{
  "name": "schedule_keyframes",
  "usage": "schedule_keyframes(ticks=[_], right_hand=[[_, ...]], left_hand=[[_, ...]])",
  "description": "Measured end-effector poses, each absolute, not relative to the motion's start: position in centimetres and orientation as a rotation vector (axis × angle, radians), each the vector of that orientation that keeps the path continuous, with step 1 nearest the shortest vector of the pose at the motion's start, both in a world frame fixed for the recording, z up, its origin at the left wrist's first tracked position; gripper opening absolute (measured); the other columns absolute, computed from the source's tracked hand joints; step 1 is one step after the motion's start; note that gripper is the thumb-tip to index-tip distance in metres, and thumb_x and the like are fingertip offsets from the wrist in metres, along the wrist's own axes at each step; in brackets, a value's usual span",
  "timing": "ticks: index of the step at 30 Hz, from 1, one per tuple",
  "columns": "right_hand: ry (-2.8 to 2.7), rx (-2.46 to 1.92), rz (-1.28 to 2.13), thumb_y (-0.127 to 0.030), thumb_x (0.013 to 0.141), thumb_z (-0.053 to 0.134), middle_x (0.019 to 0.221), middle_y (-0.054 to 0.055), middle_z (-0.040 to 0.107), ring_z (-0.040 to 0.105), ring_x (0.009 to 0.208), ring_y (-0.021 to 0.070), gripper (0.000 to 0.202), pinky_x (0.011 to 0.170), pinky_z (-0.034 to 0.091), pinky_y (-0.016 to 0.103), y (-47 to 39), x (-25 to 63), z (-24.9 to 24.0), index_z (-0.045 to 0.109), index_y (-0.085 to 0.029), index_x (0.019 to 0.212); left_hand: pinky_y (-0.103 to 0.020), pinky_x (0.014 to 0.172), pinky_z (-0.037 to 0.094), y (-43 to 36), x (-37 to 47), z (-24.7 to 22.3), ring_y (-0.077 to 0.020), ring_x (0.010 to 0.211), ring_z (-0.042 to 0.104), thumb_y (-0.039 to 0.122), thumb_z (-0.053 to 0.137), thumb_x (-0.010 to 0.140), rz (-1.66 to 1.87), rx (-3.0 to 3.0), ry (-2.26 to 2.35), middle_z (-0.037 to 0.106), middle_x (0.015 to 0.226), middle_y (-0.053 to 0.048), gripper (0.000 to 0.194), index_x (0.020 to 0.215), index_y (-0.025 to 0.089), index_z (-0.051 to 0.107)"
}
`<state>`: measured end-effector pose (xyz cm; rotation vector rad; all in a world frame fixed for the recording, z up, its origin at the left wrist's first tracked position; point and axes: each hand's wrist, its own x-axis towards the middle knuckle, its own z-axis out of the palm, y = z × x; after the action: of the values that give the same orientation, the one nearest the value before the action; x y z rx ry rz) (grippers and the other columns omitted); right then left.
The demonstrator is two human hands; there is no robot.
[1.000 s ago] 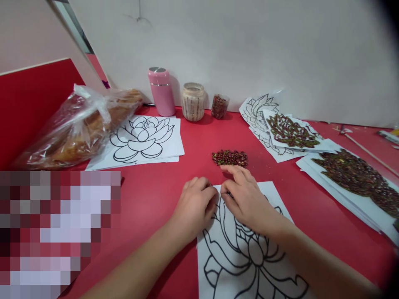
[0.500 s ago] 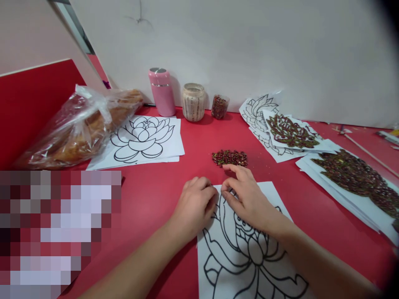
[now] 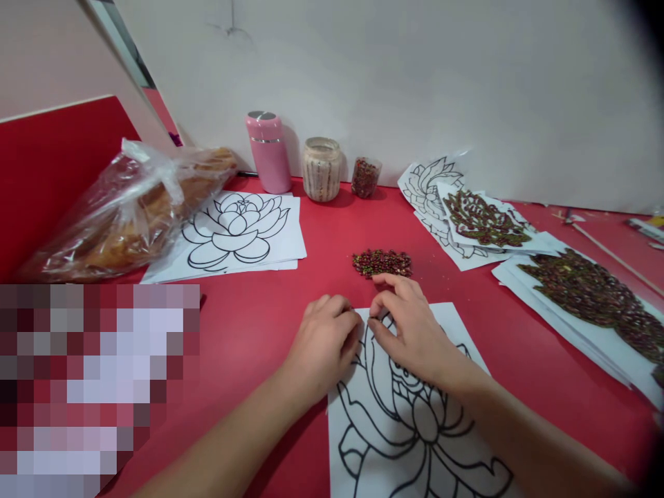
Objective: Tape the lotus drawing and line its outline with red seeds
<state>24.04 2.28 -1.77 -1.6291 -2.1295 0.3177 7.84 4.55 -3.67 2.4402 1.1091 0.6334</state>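
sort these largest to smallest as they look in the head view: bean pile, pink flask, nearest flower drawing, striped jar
1. Nearest flower drawing
2. Pink flask
3. Striped jar
4. Bean pile

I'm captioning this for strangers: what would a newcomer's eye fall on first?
Probably the bare left hand and right hand, low centre, at a white paper sheet with a black flower outline. Beyond them, small red and green beans lie heaped on the red tabletop. Left of centre, at the back, stands a pink cylindrical flask.
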Motion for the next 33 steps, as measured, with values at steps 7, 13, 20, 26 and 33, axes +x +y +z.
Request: schedule_keyframes(ticks=[7,13,20,26,33], right_hand=[[-1.896,-1.651,0.449,-0.021,0.074,0.049,0.119,0.009,0.043,0.032,0.119,0.0254,0.008,0.087,0.036,0.045,2.7,24.7,-1.9,0.049,-0.022,0.082],[-1.869,-1.634,0.464,-0.021,0.074,0.05,0.116,0.009,0.044,0.031,0.12,0.0246,0.008,0.089,0.036,0.044,2.9,25.0,-2.3,0.05,-0.022,0.082],[-1.983,-1.661,0.351,-0.023,0.071,0.054,0.122,0.009,0.041,0.031,0.12,0.0268,0.014,0.091,0.033,0.048,2.8,24.1,-2.6,0.051,-0.021,0.085],[-1.796,-1.585,0.477,-0.028,0.074,0.053,0.125,0.008,0.041,0.034,0.119,0.0246,0.017,0.092,0.033,0.045,3.3,25.4,-1.6,0.053,-0.022,0.09],[-0.862,-1.304,0.867,-0.033,0.073,0.056,0.116,-0.002,0.051,0.048,0.106,0.0158,0.015,0.072,0.045,0.027,4.5,31.9,2.2,0.055,-0.028,0.088]], left_hand=[[-0.032,0.067,0.037,4.6,7.9,-3.6,-0.0179,0.075,0.044,0.012,0.045,0.077,0.623,2.436,1.103,0.053,0.082,-0.005,0.017,0.079,0.017,0.06],[-0.032,0.066,0.036,4.5,7.8,-3.6,-0.0179,0.075,0.044,0.011,0.046,0.076,0.632,2.444,1.108,0.053,0.082,-0.005,0.016,0.077,0.017,0.06],[-0.032,0.067,0.037,4.6,7.8,-3.8,-0.0182,0.076,0.044,0.011,0.046,0.076,0.636,2.437,1.111,0.053,0.082,-0.005,0.015,0.078,0.017,0.06],[-0.032,0.067,0.037,4.6,7.8,-3.6,-0.018,0.075,0.045,0.011,0.046,0.075,0.628,2.434,1.101,0.053,0.082,-0.005,0.017,0.08,0.017,0.061],[-0.033,0.068,0.039,4.7,7.9,-3.8,-0.0177,0.075,0.048,0.009,0.044,0.075,0.689,2.438,1.109,0.054,0.08,-0.005,0.019,0.077,0.017,0.061]])
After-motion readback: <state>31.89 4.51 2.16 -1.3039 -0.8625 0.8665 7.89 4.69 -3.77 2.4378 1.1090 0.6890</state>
